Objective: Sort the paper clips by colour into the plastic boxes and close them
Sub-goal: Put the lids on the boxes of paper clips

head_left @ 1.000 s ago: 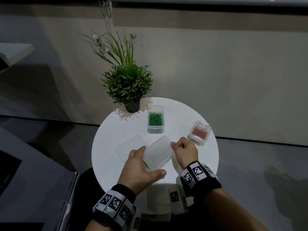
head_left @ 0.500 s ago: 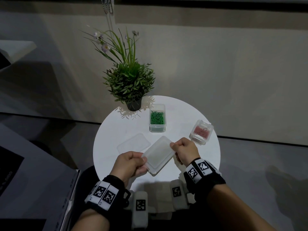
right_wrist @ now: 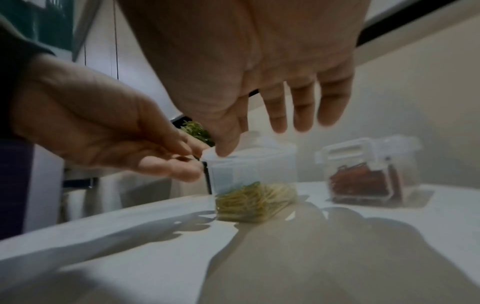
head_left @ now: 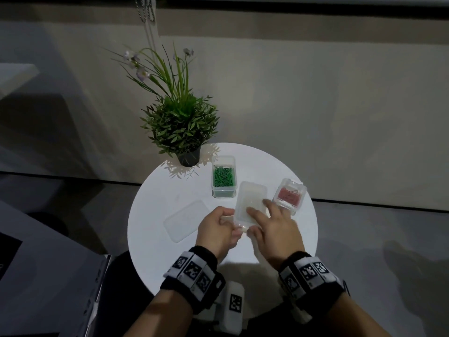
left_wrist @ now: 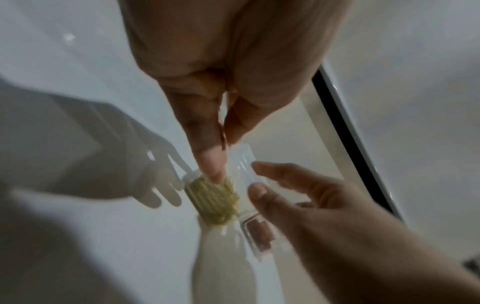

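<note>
Head view: on the round white desk [head_left: 155, 215] three clear plastic boxes stand. The box under the hands [head_left: 250, 203] wears its lid, and its contents are hidden from here. The right hand [head_left: 272, 229] lies over it with fingers spread flat on the lid; the left hand [head_left: 216, 227] has its grip curled against the box's near-left corner. Beyond the hands stands an open box of green clips [head_left: 223, 177]; just right of the right fingertips, a closed box of red clips [head_left: 289, 195]. A loose lid [head_left: 185, 221] lies flat to the left of the left hand. A potted plant [head_left: 179, 125] stands past the green box.

Left wrist view: blurred. The left fingertips [left_wrist: 211, 164] pinch the box rim above yellow clips [left_wrist: 213, 201], the right hand [left_wrist: 311, 197] open beside them. The red clips [left_wrist: 259, 234] show farther off.

Right wrist view: the lidded box [right_wrist: 253, 174] holds yellow clips [right_wrist: 255, 202] at its bottom — the right thumb [right_wrist: 226, 142] presses the lid's corner, the other fingers straight above it. The left hand [right_wrist: 103, 131] grips the box's left edge. The red-clip box [right_wrist: 369, 170] stands apart, latched; its far side is hazy.
</note>
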A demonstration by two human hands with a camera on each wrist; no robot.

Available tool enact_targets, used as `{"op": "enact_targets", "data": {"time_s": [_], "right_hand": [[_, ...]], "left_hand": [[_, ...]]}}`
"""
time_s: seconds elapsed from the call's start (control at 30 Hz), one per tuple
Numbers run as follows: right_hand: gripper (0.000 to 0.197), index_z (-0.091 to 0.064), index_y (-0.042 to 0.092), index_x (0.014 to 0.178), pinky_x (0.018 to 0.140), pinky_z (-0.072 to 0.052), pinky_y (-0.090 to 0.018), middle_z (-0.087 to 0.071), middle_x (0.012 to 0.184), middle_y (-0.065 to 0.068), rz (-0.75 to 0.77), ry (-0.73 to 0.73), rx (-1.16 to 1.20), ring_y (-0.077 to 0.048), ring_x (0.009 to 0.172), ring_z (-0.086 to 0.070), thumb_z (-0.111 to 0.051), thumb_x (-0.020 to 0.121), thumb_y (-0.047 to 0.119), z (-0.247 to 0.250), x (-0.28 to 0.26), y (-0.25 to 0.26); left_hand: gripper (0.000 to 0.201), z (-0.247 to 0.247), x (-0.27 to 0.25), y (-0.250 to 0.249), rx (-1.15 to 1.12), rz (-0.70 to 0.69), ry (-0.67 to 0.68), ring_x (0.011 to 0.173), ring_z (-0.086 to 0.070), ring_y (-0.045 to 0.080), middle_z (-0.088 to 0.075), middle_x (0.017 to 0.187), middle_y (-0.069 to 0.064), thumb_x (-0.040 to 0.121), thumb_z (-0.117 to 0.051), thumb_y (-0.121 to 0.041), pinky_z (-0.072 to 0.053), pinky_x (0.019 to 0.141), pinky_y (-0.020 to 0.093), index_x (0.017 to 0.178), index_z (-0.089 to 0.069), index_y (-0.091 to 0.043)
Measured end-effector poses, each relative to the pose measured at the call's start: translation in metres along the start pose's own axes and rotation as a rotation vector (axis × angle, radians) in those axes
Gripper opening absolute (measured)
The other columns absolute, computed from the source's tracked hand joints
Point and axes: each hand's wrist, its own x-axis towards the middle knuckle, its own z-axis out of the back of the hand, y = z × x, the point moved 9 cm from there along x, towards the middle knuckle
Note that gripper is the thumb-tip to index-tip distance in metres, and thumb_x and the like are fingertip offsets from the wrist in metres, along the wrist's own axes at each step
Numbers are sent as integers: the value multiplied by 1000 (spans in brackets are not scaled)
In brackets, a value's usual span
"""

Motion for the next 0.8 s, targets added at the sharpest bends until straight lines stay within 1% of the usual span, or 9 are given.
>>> {"op": "enact_targets", "data": {"time_s": [0.07, 0.17, 0.23, 0.33, 0.43, 0.53, 0.67, 0.77, 0.8], "right_hand": [[50, -57, 40, 128, 92, -42, -57, -36, 150, -15, -104, -95, -94, -44, 129, -39, -70, 80, 41, 13, 11, -17], [55, -35, 52, 140, 110, -20, -62, -7, 159, -10, -265, 27, 15, -37, 145, -5, -54, 89, 55, -3, 26, -54], [57, -32, 50, 143, 111, -27, -58, -14, 156, -11, -267, 46, 200, -31, 144, -5, -54, 90, 50, -12, 37, -67], [57, -31, 45, 145, 108, -35, -53, -22, 153, -13, -229, 44, 255, -31, 142, -8, -54, 92, 44, -15, 55, -69], [60, -30, 45, 146, 112, -30, -50, -21, 154, -12, -240, 75, 260, -32, 142, -8, -55, 92, 44, -16, 74, -70], [60, -22, 53, 145, 111, -28, -57, -19, 154, -7, -264, 139, 202, -32, 142, -8, -50, 91, 53, -16, 88, -71], [64, -12, 59, 143, 109, -24, -63, -9, 157, -6, -295, 243, 20, -38, 143, -10, -44, 88, 65, -11, 95, -63], [74, -5, 53, 147, 111, -10, -63, 7, 161, -6, -299, 231, -109, -40, 145, -4, -39, 85, 73, -3, 97, -49], [76, -6, 47, 149, 112, -9, -61, 7, 161, -7, -265, 189, -101, -38, 146, -3, -39, 86, 71, 2, 97, -39]], "left_hand": [[30, -8, 8, -8, 127, -57, 27, 66, -59, 24, -62, 79, 10, 95, -41, 0, -48, 61, 33, 111, -63, -11], [20, -4, 18, -21, 304, -139, 18, 69, -61, 18, -70, 94, 6, 95, -50, -11, -51, 66, 24, 105, -67, -17], [13, 13, 25, -31, 491, -228, -47, 75, -63, 13, -70, 93, 0, 92, -58, -17, -48, 68, 15, 97, -69, -21], [17, 46, 36, -36, 838, -267, -128, 95, -63, 17, -68, 103, -1, 88, -62, -26, -48, 84, 23, 102, -70, -24], [22, 74, 45, -32, 939, -217, -181, 108, -57, 23, -62, 115, 2, 85, -62, -29, -46, 92, 30, 106, -68, -24], [30, 89, 48, -28, 1009, -180, -229, 116, -50, 25, -57, 122, 4, 83, -63, -32, -45, 95, 35, 112, -65, -24], [67, 95, 45, -15, 1239, -91, -201, 124, -40, 26, -44, 133, 3, 76, -69, -47, -41, 97, 38, 136, -45, -28], [75, 95, 45, -12, 1272, -92, -199, 124, -40, 26, -43, 135, 2, 74, -69, -50, -40, 97, 38, 140, -39, -30], [75, 96, 45, -11, 1278, -93, -203, 124, -40, 26, -44, 134, 2, 74, -69, -50, -40, 97, 38, 139, -39, -29]]}}
